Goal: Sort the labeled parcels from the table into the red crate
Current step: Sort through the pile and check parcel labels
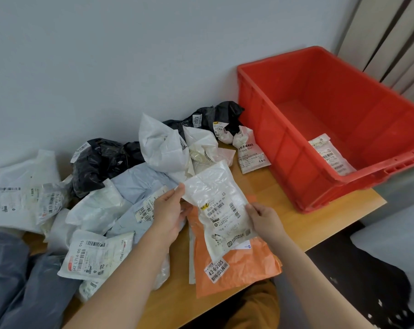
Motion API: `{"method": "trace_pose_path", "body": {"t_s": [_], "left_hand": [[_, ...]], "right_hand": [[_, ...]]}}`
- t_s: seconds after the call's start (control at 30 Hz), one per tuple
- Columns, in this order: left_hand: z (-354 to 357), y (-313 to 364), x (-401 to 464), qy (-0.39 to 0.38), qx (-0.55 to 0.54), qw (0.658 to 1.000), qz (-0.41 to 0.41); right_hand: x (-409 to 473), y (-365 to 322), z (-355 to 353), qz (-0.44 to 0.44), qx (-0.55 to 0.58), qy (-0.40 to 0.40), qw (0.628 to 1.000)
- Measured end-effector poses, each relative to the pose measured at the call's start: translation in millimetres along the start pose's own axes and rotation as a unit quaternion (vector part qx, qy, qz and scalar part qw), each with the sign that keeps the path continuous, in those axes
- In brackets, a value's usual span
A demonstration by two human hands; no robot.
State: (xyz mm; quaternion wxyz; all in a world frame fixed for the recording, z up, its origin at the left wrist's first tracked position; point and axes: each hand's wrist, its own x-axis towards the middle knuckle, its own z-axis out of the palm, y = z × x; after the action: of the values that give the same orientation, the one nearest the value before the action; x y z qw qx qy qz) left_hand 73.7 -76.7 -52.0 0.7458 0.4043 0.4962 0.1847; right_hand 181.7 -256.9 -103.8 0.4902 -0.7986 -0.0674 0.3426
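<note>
I hold a white labeled parcel (219, 205) above the table with both hands. My left hand (169, 210) pinches its upper left edge, thumb on top. My right hand (264, 217) grips its right edge near the barcode label. Under it lies an orange parcel (234, 264) with a white sticker. The red crate (284, 138) stands at the right end of the table; one white labeled parcel (330, 154) lies on its floor by the near wall. A heap of white, grey and black parcels (120, 176) covers the table to the left.
The wooden table (289, 210) shows bare between the heap and the crate, and its edge runs diagonally at lower right. A small white parcel (252, 155) lies beside the crate's left wall. A pale wall stands behind. Grey bags (18, 281) lie at lower left.
</note>
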Motion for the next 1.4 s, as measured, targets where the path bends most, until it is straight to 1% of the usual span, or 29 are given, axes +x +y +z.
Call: {"method": "trace_pose_path", "body": {"t_s": [0.1, 0.17, 0.23, 0.27, 0.33, 0.4, 0.47, 0.53, 0.63, 0.73, 0.77, 0.83, 0.87, 0.9, 0.93, 0.97, 1.0, 1.03, 1.07, 1.13, 1.2, 1.23, 1.27, 1.3, 1.33, 1.37, 1.4], "left_hand": [[0.1, 1.2, -0.1, -0.007, -0.022, 1.0, -0.008], [-0.4, -0.3, 0.4, -0.018, -0.032, 0.999, -0.017], [-1.7, -3.3, 2.3, -0.033, -0.03, 0.998, -0.032], [-2.2, -5.3, 1.6, -0.052, -0.006, 0.998, -0.044], [-2.7, -11.0, -2.3, -0.117, 0.083, 0.987, -0.076], [-4.9, -21.2, -6.5, -0.186, 0.156, 0.962, -0.128], [-6.6, -35.3, -6.1, -0.224, 0.203, 0.937, -0.174], [-5.5, -50.2, -2.5, -0.22, 0.226, 0.932, -0.176], [-0.4, -64.0, 1.2, -0.19, 0.189, 0.95, -0.158], [1.3, -73.6, 5.3, -0.191, 0.172, 0.951, -0.171], [0.3, -77.3, 7.1, -0.195, 0.184, 0.948, -0.172], [-2.5, -84.7, 8.2, -0.2, 0.224, 0.94, -0.162], [-3.6, -87.4, 8.5, -0.196, 0.24, 0.938, -0.157], [-4.8, -90.9, 10.2, -0.191, 0.247, 0.937, -0.154], [-5.9, -93.5, 11.1, -0.186, 0.249, 0.938, -0.154], [-7.3, -95.9, 11.9, -0.181, 0.245, 0.939, -0.157], [-9.2, -98.6, 13.4, -0.173, 0.24, 0.942, -0.16], [-12.0, -102.9, 16.6, -0.161, 0.244, 0.943, -0.159], [-15.2, -106.9, 19.3, -0.146, 0.259, 0.942, -0.157], [-22.2, -113.9, 23.8, -0.115, 0.296, 0.937, -0.145], [-27.7, -121.6, 27.8, -0.098, 0.333, 0.931, -0.111], [-28.1, -124.8, 27.7, -0.089, 0.361, 0.925, -0.076], [-27.1, -126.2, 25.0, -0.069, 0.4, 0.914, -0.017], [-26.7, -125.8, 21.6, -0.042, 0.449, 0.89, 0.068], [-26.3, -123.2, 17.4, -0.026, 0.495, 0.85, 0.178], [-27.2, -120.0, 14.8, -0.042, 0.537, 0.794, 0.282], [-29.2, -116.4, 13.5, -0.077, 0.566, 0.732, 0.372]], "right_hand": [[2.8, -0.3, -3.7, -0.003, -0.018, -0.005, 1.0], [3.5, 1.8, -3.4, -0.003, -0.011, -0.009, 1.0], [3.2, 6.8, -1.6, -0.004, 0.008, 0.004, 1.0], [2.6, 10.6, -0.4, -0.001, 0.021, 0.012, 1.0], [0.6, 17.6, 1.8, 0.011, 0.036, 0.021, 0.999], [-1.1, 25.2, 3.8, 0.027, 0.041, 0.021, 0.999], [-1.4, 32.2, 5.6, 0.042, 0.057, 0.031, 0.997], [-1.4, 36.9, 7.0, 0.061, 0.07, 0.041, 0.995], [-1.7, 40.5, 9.9, 0.096, 0.069, 0.046, 0.992], [-4.1, 45.2, 11.6, 0.112, 0.036, 0.043, 0.992], [-4.8, 48.5, 13.1, 0.096, 0.006, 0.045, 0.994], [-8.5, 59.2, 16.5, 0.03, -0.123, 0.078, 0.989], [-11.8, 65.2, 17.8, -0.02, -0.198, 0.121, 0.972], [-15.5, 70.2, 19.1, -0.086, -0.246, 0.156, 0.953], [-19.5, 72.3, 20.3, -0.163, -0.263, 0.168, 0.936], [-22.3, 72.9, 22.6, -0.228, -0.269, 0.148, 0.924], [-24.5, 73.8, 25.6, -0.273, -0.287, 0.105, 0.912], [-26.0, 76.3, 29.0, -0.294, -0.315, 0.055, 0.901], [-24.7, 82.3, 32.4, -0.286, -0.337, 0.012, 0.897], [-20.9, 93.2, 37.8, -0.241, -0.347, -0.035, 0.905], [-17.4, 99.6, 41.5, -0.213, -0.341, -0.049, 0.914], [-16.3, 100.1, 42.5, -0.211, -0.338, -0.051, 0.916], [-15.7, 100.4, 42.3, -0.214, -0.33, -0.044, 0.918], [-15.9, 98.9, 41.5, -0.221, -0.323, -0.025, 0.92], [-16.6, 97.2, 40.2, -0.234, -0.319, 0.006, 0.918], [-18.3, 96.0, 39.0, -0.252, -0.313, 0.033, 0.915], [-19.7, 96.7, 38.2, -0.271, -0.31, 0.049, 0.91]]}}
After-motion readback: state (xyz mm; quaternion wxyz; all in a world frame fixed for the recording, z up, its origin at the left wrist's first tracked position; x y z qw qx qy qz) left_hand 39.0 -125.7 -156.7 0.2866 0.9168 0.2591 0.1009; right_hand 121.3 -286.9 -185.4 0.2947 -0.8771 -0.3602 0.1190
